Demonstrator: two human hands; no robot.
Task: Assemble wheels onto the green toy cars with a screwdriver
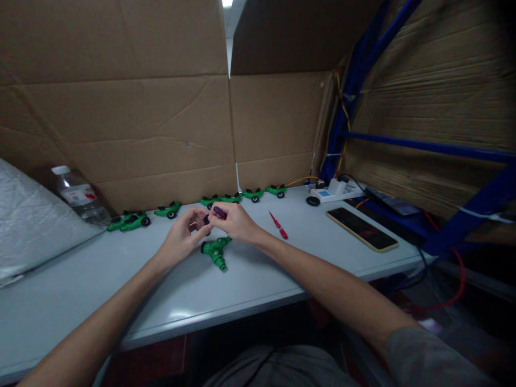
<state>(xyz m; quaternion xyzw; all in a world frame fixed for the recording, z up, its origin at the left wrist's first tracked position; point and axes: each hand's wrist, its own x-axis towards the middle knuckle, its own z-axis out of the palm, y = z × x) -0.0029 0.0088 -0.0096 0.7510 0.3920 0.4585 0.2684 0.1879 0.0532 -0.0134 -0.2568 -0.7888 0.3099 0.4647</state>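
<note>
No text, brand or number can be read: the label [77,195] on the bottle [93,214] shows red marks on white, too blurred to make out, and the blue patch [323,193] on the power strip [350,190] is too small

A white light [227,3] is glowing through the far gap in the cardboard [161,123], while the room is looking dim. Glare is pooling on the table [180,313] near its edge; shadow is swallowing the space beneath. Softness is smearing fine detail, and the far right corner is fading black.
</note>
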